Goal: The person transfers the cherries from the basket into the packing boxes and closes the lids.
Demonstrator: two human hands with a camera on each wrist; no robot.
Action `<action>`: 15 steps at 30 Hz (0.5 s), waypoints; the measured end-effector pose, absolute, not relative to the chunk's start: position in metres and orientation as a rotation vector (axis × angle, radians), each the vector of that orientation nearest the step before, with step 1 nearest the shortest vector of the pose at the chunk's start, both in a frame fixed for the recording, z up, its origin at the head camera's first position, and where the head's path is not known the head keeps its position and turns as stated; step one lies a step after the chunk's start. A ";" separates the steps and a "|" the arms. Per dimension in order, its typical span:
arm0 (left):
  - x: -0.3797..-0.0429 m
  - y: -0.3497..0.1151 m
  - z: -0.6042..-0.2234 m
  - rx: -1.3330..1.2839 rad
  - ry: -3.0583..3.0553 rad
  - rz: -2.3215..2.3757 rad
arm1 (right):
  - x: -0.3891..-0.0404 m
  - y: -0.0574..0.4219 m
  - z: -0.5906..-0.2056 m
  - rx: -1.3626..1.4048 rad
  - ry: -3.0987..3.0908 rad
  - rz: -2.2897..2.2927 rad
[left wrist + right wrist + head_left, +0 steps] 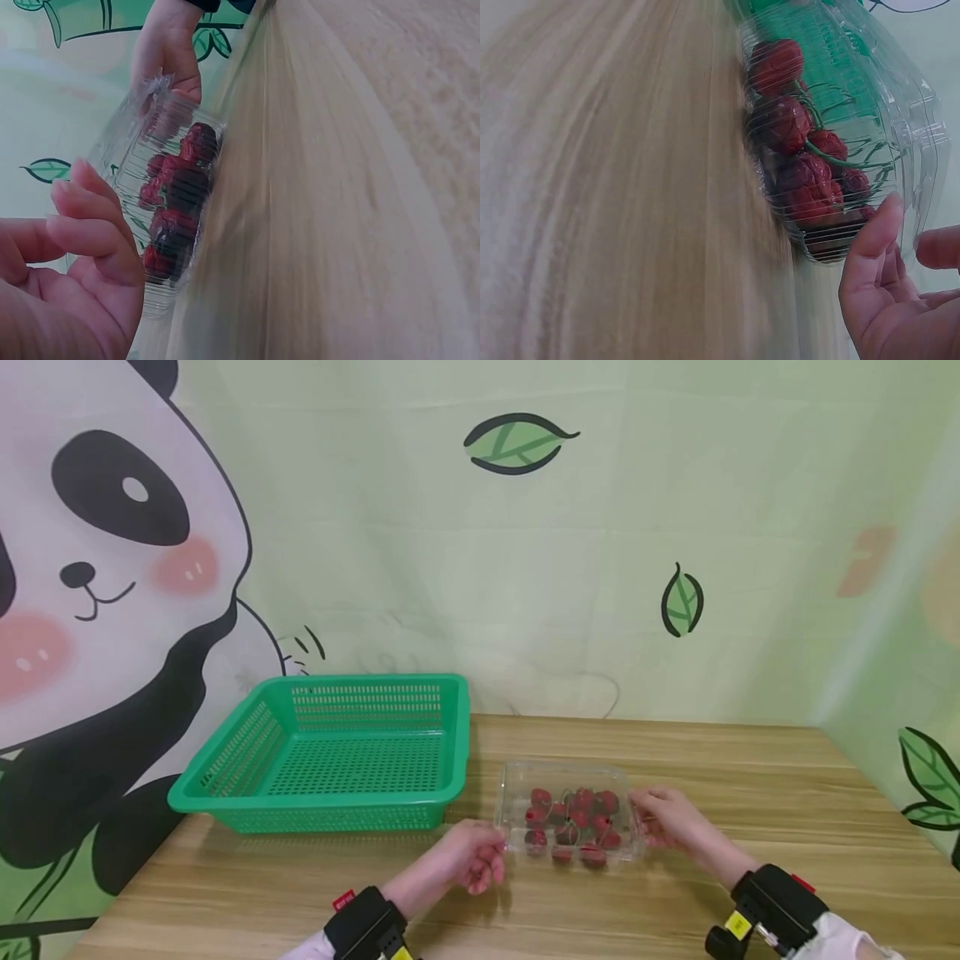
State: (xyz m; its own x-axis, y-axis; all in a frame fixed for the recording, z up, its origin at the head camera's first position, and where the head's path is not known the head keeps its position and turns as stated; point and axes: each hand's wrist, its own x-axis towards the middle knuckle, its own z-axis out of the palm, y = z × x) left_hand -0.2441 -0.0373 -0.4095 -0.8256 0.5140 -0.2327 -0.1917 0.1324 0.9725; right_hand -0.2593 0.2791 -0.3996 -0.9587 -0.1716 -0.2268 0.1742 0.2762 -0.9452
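A clear plastic fruit box (628, 839) of dark red cherries (577, 818) with green stems lies low over the wooden table. My left hand (474, 853) has curled fingers at the box's near left corner. In the left wrist view its fingertips (81, 174) overlap the clear rim, and the grip itself is partly hidden. At the opposite end, my right hand (667, 818) pinches the rim, which runs between index finger and thumb (941, 247) in the right wrist view. Ridged walls show the cherries inside, and the transparent lid part rises above them.
Left of the box stands a green plastic basket (315, 803) with slotted sides, its inside bare. The wooden table (750, 785) extends to the right and meets a printed cloth backdrop (420, 568) with a panda and leaves. Black camera straps (780, 902) wrap both wrists.
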 end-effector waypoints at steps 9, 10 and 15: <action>-0.244 -0.035 -0.409 0.280 1.852 1.811 | -0.260 0.278 -0.400 0.001 2.241 -1.746; -0.244 -0.035 -0.409 0.283 1.852 1.810 | -0.260 0.278 -0.400 0.000 2.240 -1.747; -0.243 -0.036 -0.410 0.291 1.876 1.805 | -0.263 0.277 -0.403 -0.013 2.231 -1.764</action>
State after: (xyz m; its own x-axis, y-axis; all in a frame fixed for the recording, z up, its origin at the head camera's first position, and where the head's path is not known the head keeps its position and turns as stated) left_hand -0.2434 -0.0355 -0.4096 -0.8436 0.4924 -0.2142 -0.1950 0.0908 0.9766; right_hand -0.2631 0.2775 -0.4027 -0.9559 -0.1892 -0.2245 0.1748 0.2473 -0.9530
